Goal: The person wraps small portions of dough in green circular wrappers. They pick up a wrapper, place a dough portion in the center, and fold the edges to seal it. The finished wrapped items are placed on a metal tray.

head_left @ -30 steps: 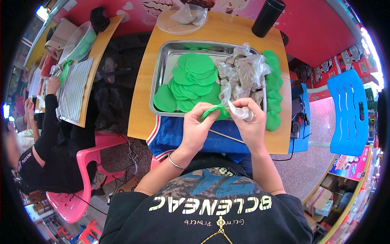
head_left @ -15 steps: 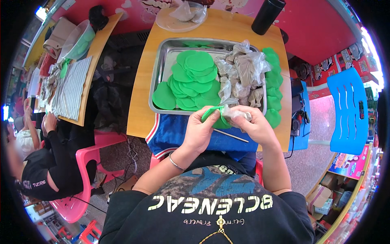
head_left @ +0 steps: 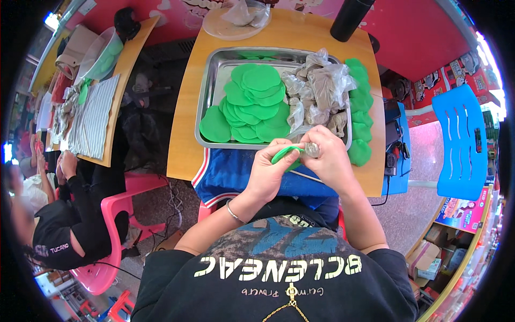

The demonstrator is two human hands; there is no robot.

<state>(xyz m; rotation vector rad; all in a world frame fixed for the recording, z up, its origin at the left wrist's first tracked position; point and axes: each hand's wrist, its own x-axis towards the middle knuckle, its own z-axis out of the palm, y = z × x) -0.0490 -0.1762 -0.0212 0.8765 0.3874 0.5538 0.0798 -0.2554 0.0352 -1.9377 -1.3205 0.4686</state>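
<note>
Just in front of the metal tray [head_left: 201, 96], my left hand [head_left: 267, 169] pinches a folded green rubbery disc [head_left: 283, 154] between thumb and fingers. My right hand [head_left: 331, 161] is closed on a small clear plastic bag [head_left: 310, 149] with something grey-brown in it, right against the disc's edge. Fingers hide where disc and bag meet. More flat green discs [head_left: 260, 83] lie in an overlapping pile on the tray's left side. Clear bags of grey-brown lumps [head_left: 322, 88] are heaped on its right. Below my hands, a thin white stick [head_left: 310, 176] lies over blue cloth [head_left: 225, 169].
Green rounded pieces [head_left: 360, 115] line the wooden table [head_left: 185, 123] right of the tray. A plastic lid [head_left: 214, 27] and a black cylinder [head_left: 350, 20] stand at the back. A blue chair [head_left: 458, 139] is at right; another person [head_left: 59, 220] sits at left by a second table.
My right hand has turned and shifted slightly up and right, its fingers now curled round the bag. The green disc in my left hand is tilted and folded more narrowly.
</note>
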